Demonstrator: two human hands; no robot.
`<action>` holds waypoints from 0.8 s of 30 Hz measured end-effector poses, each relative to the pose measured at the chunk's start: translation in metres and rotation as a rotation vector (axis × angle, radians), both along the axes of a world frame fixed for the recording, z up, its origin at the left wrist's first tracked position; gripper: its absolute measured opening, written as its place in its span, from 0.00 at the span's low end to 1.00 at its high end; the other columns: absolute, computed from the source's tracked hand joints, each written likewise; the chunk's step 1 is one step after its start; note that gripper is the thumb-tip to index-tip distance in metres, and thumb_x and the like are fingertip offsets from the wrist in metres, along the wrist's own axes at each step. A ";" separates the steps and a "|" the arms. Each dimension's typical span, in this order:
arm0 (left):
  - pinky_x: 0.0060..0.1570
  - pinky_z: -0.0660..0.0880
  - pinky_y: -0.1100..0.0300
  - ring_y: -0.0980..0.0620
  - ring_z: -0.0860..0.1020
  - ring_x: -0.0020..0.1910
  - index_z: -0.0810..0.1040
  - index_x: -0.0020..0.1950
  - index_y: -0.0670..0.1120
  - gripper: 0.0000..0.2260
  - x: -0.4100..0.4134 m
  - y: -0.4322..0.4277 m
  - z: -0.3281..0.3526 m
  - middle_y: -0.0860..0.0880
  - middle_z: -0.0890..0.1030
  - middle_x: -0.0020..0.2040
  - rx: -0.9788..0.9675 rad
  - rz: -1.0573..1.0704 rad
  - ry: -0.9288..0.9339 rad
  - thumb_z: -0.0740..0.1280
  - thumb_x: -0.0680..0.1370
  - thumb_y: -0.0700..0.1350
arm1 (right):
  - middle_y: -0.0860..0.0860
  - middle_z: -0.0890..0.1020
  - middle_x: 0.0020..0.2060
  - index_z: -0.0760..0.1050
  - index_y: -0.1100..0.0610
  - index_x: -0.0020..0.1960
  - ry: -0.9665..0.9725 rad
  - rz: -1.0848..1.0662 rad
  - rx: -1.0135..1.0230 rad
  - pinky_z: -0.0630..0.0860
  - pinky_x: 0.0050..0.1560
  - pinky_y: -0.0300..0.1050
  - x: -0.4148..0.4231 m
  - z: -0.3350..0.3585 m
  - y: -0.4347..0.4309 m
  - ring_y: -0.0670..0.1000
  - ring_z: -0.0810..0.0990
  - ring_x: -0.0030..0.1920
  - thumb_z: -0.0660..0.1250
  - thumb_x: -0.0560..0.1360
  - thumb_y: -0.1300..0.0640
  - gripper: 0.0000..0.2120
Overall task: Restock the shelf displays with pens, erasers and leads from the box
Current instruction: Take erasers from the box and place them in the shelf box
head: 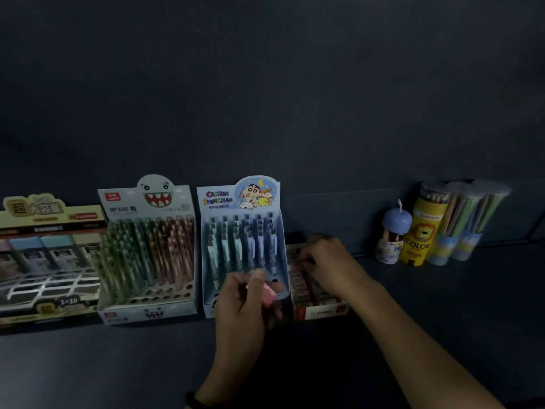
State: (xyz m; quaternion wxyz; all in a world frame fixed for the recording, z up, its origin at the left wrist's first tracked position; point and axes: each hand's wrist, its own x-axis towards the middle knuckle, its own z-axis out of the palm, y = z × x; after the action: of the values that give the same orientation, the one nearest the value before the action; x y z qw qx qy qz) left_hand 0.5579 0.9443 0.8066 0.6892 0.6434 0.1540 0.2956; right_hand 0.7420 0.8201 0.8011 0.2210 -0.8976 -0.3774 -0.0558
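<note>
On a dark shelf, my left hand (243, 308) grips a small stack of pink-white erasers (269, 293) in front of the Crayon Shin-chan pen display (241, 246). My right hand (327, 261) reaches into the low red eraser box (312, 305) to the right of that display, its fingertips pinching an eraser at the box's back end. Rows of erasers lie in the box. Left of the pen display stands a monster-face pen display (147, 255) with empty holes along its front.
A beige display (50, 261) with a white grid of compartments stands at the far left. To the right stand a small blue-capped tube (393, 231), a yellow lion pencil tube (421, 231) and clear pencil tubes (463, 222). The shelf's back wall is close behind.
</note>
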 end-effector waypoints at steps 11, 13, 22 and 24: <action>0.39 0.84 0.52 0.47 0.84 0.36 0.87 0.48 0.45 0.06 0.005 0.004 -0.010 0.44 0.86 0.40 0.009 -0.014 -0.061 0.71 0.82 0.44 | 0.51 0.86 0.49 0.87 0.52 0.51 -0.019 -0.057 -0.044 0.82 0.52 0.47 -0.005 -0.003 0.003 0.53 0.84 0.52 0.68 0.73 0.66 0.14; 0.47 0.85 0.52 0.46 0.87 0.44 0.87 0.53 0.45 0.05 0.005 0.003 -0.012 0.45 0.88 0.47 -0.039 -0.032 -0.048 0.71 0.82 0.41 | 0.48 0.88 0.49 0.87 0.50 0.53 0.057 -0.067 -0.012 0.82 0.54 0.45 -0.009 0.011 -0.003 0.51 0.85 0.52 0.66 0.72 0.63 0.16; 0.61 0.82 0.51 0.53 0.85 0.60 0.85 0.63 0.51 0.15 0.001 0.000 -0.014 0.53 0.88 0.58 0.207 -0.104 -0.101 0.71 0.81 0.35 | 0.39 0.86 0.54 0.85 0.45 0.62 0.292 0.167 0.428 0.80 0.59 0.42 -0.074 0.040 -0.042 0.42 0.84 0.57 0.79 0.76 0.53 0.15; 0.60 0.82 0.51 0.52 0.85 0.60 0.85 0.62 0.55 0.18 0.000 -0.004 -0.015 0.54 0.87 0.58 0.306 -0.122 -0.140 0.71 0.81 0.34 | 0.40 0.86 0.54 0.87 0.47 0.60 0.239 0.204 0.439 0.81 0.59 0.44 -0.075 0.033 -0.043 0.44 0.85 0.58 0.81 0.74 0.55 0.15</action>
State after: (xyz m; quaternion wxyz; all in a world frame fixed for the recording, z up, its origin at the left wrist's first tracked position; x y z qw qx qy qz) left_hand 0.5577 0.9404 0.7919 0.6088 0.7269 0.0194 0.3174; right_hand 0.6668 0.7768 0.8344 0.4577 -0.7858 -0.4158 -0.0073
